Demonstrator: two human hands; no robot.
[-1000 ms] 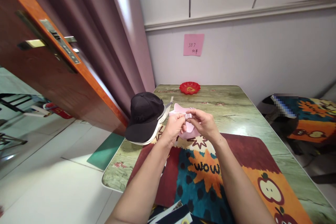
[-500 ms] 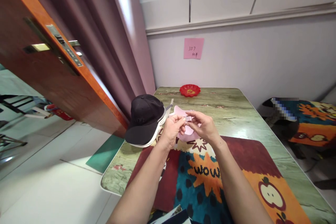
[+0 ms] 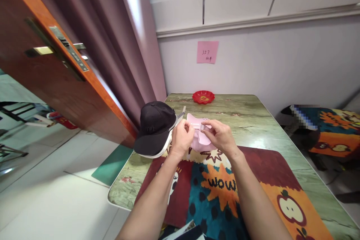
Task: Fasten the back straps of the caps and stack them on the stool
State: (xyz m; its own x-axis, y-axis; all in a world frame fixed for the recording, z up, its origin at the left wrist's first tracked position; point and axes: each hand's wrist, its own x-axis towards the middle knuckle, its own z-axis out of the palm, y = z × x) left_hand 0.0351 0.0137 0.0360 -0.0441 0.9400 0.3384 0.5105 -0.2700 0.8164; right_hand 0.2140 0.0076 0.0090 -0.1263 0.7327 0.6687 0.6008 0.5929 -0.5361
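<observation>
A pink cap (image 3: 201,143) lies on the patterned mat between my hands, its back opening and strap (image 3: 195,125) turned up. My right hand (image 3: 221,133) pinches the strap near a small pale buckle at its right part. On the left side of the cap, my left hand (image 3: 182,137) has its fingers closed in a pinch at the strap's other end; the exact grip is partly hidden. Left of my left hand sits a black cap (image 3: 157,127), stacked on white caps (image 3: 165,147) whose edges show beneath it.
A red scalloped dish (image 3: 203,97) stands at the table's far edge, below a pink note (image 3: 207,52) on the wall. The colourful mat (image 3: 270,161) covers the near side of the marbled table (image 3: 247,112). An open wooden door (image 3: 92,82) borders the left.
My left hand has drawn left, away from my right hand, and a stretch of pink strap shows between them. The right hand has shifted slightly right.
</observation>
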